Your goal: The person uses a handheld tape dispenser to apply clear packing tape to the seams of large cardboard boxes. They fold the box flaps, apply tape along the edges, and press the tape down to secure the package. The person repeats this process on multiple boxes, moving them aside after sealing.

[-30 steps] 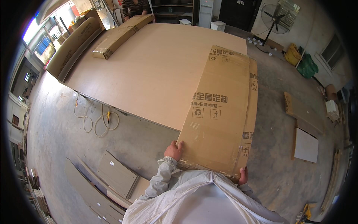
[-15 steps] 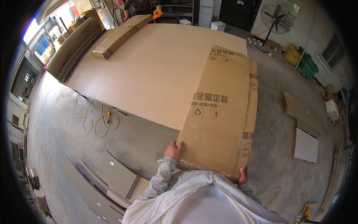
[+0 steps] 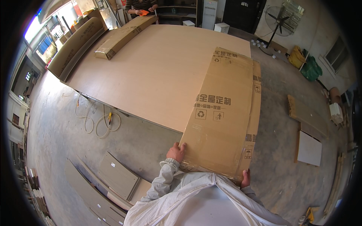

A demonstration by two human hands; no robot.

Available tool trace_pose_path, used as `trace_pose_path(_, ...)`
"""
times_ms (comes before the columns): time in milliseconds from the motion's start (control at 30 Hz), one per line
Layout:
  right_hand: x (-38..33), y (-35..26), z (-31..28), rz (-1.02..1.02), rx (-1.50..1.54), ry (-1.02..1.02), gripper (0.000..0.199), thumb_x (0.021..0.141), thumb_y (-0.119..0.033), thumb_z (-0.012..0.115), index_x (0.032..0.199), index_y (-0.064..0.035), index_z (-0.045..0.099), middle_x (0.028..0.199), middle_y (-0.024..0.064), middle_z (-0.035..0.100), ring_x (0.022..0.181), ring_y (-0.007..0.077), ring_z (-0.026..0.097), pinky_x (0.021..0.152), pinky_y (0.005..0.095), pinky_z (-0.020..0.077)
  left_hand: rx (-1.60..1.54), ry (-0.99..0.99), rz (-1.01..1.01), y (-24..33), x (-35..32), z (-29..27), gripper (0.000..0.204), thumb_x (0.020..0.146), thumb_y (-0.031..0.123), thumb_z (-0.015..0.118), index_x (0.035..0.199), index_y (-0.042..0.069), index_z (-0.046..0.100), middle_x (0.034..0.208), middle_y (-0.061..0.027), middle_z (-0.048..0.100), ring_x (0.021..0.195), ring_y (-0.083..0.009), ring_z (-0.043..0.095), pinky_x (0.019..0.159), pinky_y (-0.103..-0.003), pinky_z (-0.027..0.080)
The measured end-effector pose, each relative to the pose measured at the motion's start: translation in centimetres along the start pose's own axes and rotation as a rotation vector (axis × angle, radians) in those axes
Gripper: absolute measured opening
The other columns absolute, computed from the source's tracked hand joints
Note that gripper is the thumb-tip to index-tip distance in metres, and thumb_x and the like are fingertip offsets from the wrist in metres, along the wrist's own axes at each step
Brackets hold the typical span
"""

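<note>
A long, flat cardboard package (image 3: pixel 218 113) with clear tape and dark printing lies along the right end of the large table (image 3: pixel 151 75), its near end close against my body. My left hand (image 3: pixel 176 151) is closed round its near left corner, thumb on top. At the near right corner, my right hand (image 3: pixel 246 178) grips the package's edge; only the thumb side shows, and the other fingers are hidden behind the cardboard.
Across the table lie a narrower taped carton (image 3: pixel 124 37) and a curled cardboard sheet (image 3: pixel 77 47). A co-worker (image 3: pixel 139 6) stands at the far end holding something orange. Grey panels (image 3: pixel 118 175) lie on the floor at left, a white panel (image 3: pixel 309 148) at right. A hose (image 3: pixel 107 122) coils below the table.
The co-worker's orange item has moved left and inward, and both of that person's hands are now near it. My hands and the package have stayed in place; the view shifts very slightly.
</note>
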State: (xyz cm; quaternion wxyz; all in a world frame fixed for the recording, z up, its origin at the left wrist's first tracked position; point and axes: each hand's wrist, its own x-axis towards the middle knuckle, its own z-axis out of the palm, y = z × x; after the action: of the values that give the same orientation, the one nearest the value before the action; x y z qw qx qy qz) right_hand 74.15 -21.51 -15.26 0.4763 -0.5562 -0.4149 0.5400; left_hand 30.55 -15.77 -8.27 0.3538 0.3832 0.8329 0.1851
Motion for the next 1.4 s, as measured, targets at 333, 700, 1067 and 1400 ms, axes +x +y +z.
trace_pose_path(333,0.14,0.42,-0.29,0.000,0.000,0.009,0.048,0.104,-0.028,0.047,0.142,0.0011,0.044,0.139,0.0124,0.052,0.124,0.0229,0.051,0.105,0.0371,0.0410,-0.003,-0.001,0.000,0.23,-0.19,-0.16,0.062,0.093,0.061,0.048,0.123,0.009,0.061,0.103,-0.0238,0.071,0.101,-0.0436,0.066,0.088,-0.051,0.051)
trace_pose_path(700,0.11,0.61,-0.22,-0.008,0.043,-0.007,0.048,0.103,-0.026,0.049,0.142,0.0003,0.044,0.138,0.0111,0.053,0.123,0.0225,0.052,0.104,0.0373,0.0417,-0.004,0.011,0.016,0.16,-0.19,-0.11,0.061,0.094,0.060,0.048,0.122,0.008,0.062,0.102,-0.0237,0.071,0.101,-0.0432,0.066,0.088,-0.050,0.051)
trace_pose_path(1067,0.20,0.64,-0.28,-0.005,0.036,-0.013,0.047,0.103,-0.026,0.049,0.142,-0.0005,0.045,0.137,0.0106,0.053,0.122,0.0218,0.052,0.104,0.0364,0.0420,-0.016,0.022,0.016,0.54,-0.46,-0.36,0.059,0.094,0.057,0.049,0.121,0.007,0.063,0.101,-0.0249,0.070,0.101,-0.0437,0.066,0.087,-0.051,0.051)
trace_pose_path(1400,0.17,0.34,-0.05,-0.017,0.066,-0.035,0.045,0.104,-0.030,0.046,0.139,-0.0009,0.046,0.134,0.0109,0.055,0.118,0.0219,0.053,0.102,0.0363,0.0428,-0.002,0.016,0.017,0.07,-0.08,0.06,0.062,0.093,0.061,0.047,0.121,0.008,0.063,0.103,-0.0236,0.071,0.101,-0.0431,0.066,0.087,-0.050,0.051)
